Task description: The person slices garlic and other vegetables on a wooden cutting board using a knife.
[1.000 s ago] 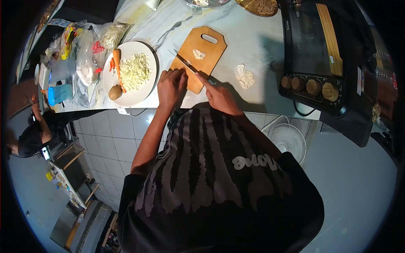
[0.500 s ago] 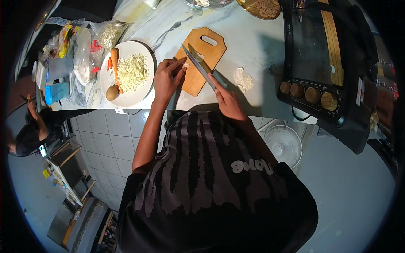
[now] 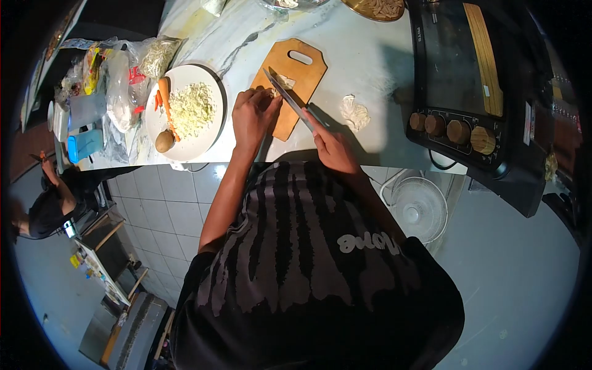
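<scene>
My right hand (image 3: 334, 148) is wrapped round the handle of a kitchen knife (image 3: 286, 96), whose blade slants up and left across the wooden cutting board (image 3: 311, 74). My left hand (image 3: 251, 118) is closed at the board's left edge, its fingertips pinching a small pale piece of food (image 3: 275, 92) beside the blade; its kind is unclear. Another pale flat piece (image 3: 285, 81) lies on the board past the blade. To the right, on the counter, rests a crumpled whitish lump (image 3: 354, 113), perhaps mushroom or meat.
At left, a white plate (image 3: 197, 148) holds chopped pale bits, a carrot (image 3: 165, 92), chilies and a round brown vegetable (image 3: 164, 141). Plastic bags (image 3: 120, 86) and a blue container (image 3: 85, 146) stand beyond it. A black oven (image 3: 456, 74) occupies the right. Another person (image 3: 49, 197) sits far left.
My left hand has shifted slightly right, closer to the blade. The knife stays at nearly the same slant in my right hand. The whole view has moved a little.
</scene>
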{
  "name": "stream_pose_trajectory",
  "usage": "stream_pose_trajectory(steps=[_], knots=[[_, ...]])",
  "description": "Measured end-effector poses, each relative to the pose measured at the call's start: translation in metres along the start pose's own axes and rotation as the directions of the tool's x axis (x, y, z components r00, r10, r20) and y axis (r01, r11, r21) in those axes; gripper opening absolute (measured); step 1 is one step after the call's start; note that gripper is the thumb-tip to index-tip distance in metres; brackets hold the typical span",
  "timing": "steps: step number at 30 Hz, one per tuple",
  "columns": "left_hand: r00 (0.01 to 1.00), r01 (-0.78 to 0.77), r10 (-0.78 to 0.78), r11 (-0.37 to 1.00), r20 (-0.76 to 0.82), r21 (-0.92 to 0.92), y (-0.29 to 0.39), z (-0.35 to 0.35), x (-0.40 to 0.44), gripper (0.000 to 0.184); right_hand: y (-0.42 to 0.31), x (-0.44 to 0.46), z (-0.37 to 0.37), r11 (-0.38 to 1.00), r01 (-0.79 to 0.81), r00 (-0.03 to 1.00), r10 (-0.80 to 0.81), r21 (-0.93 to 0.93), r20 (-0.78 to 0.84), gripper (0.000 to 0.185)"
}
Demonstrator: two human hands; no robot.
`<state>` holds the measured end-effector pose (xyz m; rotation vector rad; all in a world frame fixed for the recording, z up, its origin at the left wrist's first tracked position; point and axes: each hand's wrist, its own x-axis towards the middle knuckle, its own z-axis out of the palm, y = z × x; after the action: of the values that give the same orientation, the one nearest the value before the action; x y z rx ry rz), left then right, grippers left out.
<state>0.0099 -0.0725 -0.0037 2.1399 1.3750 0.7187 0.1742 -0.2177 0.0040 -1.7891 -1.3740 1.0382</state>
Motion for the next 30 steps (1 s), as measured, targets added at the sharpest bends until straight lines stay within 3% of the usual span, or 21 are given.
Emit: stream_pose_trajectory(steps=[5,8,10,13,17,19,30], knots=[[1.000,0.002,-0.002,1.000,-0.001,0.022,0.002,-0.001,0.002,0.022,-0.001,0.000,-0.002,0.999,-0.018,0.999,0.019,-0.032,0.038,0.057],[1.000,0.019,-0.019,1.000,-0.016,0.010,0.002,-0.001,0.002,0.020,-0.001,0.002,-0.004,0.997,0.070,0.997,-0.069,-0.012,0.022,0.058],[0.996,0.085,-0.086,0.995,-0.011,-0.058,0.001,0.000,0.003,0.020,-0.010,0.005,-0.015,0.994,0.022,0.994,-0.010,-0.111,0.108,0.060],[0.988,0.157,-0.155,0.979,0.018,-0.129,-0.001,-0.001,0.004,0.019,-0.006,0.009,-0.020,0.985,0.069,0.992,-0.051,-0.160,0.118,0.061],[0.991,0.132,-0.136,0.981,-0.019,-0.139,-0.002,0.000,0.006,0.017,-0.008,0.014,-0.027,0.978,0.050,0.984,-0.014,-0.201,0.177,0.063],[0.963,0.268,-0.268,0.928,0.037,-0.258,-0.004,0.001,0.007,0.016,-0.007,0.015,-0.028,0.971,0.074,0.982,-0.030,-0.226,0.189,0.065],[0.956,0.285,-0.295,0.935,-0.015,-0.210,-0.004,0.006,0.003,0.015,0.004,0.020,-0.010,0.955,0.094,0.988,-0.055,-0.281,0.145,0.073]])
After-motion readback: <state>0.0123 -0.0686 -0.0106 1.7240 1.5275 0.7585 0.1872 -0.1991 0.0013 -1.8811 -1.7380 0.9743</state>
